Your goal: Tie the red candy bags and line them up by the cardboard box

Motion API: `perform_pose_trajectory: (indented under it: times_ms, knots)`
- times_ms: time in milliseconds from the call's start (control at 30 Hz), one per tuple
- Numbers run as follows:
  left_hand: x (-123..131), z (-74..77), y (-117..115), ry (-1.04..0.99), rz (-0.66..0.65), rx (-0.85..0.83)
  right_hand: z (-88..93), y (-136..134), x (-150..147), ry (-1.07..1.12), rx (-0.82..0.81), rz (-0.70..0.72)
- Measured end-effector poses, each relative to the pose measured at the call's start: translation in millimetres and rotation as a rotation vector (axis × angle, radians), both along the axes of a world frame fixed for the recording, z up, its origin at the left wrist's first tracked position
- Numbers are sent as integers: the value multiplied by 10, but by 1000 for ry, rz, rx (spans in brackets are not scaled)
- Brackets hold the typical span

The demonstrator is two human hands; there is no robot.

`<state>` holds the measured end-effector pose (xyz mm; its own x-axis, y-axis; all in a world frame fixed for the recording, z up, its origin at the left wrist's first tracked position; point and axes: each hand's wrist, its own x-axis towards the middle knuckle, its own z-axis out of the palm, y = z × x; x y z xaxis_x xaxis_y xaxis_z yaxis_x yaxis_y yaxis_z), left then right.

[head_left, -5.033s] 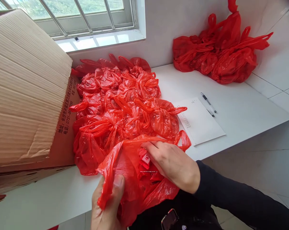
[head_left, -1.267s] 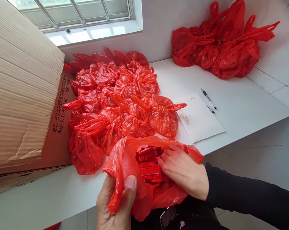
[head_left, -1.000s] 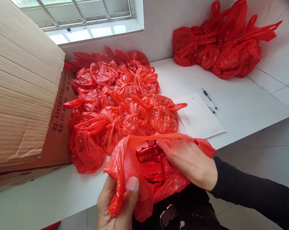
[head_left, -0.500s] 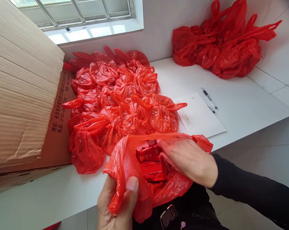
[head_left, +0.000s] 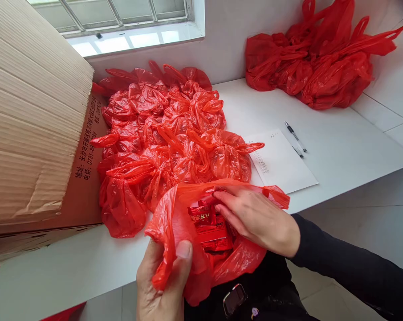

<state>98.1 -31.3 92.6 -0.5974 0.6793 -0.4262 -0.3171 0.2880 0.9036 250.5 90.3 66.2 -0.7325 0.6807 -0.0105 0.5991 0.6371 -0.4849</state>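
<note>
At the counter's front edge I hold an open red plastic bag (head_left: 174, 223). My left hand (head_left: 161, 285) pinches the bag's near rim between thumb and fingers. My right hand (head_left: 254, 218) reaches into the bag's mouth, its fingers lying on several red packets (head_left: 204, 225) stacked inside. Whether those fingers grip a packet I cannot tell. Behind the open bag lies a heap of several knotted red bags (head_left: 168, 133).
A large cardboard box (head_left: 37, 129) lies on its side at the left on the white counter (head_left: 338, 142). A sheet of paper (head_left: 281, 162) and a pen (head_left: 295, 136) lie right of the heap. Several more red bags (head_left: 315, 58) are piled in the far right corner under the wall.
My right hand has slid a little left and deeper into the bag, over the packets. The left hand keeps its pinch on the rim.
</note>
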Motion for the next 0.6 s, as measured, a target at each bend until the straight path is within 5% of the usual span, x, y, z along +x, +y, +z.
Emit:
perform_pose_trajectory:
  times_ms: [200,333,467,600]
  knots:
    - [-57,-89,-57,-70,83,-100,183,17,55,-154,101,142]
    - [-20,7,-10,-115,68,-86,276,-29,113,-141,65,197]
    - [12,151,47,-123,110,-88,481,-81,247,56,117,147]
    - [-72,121,27,-60,154,-5,628,-46,480,180,295,0]
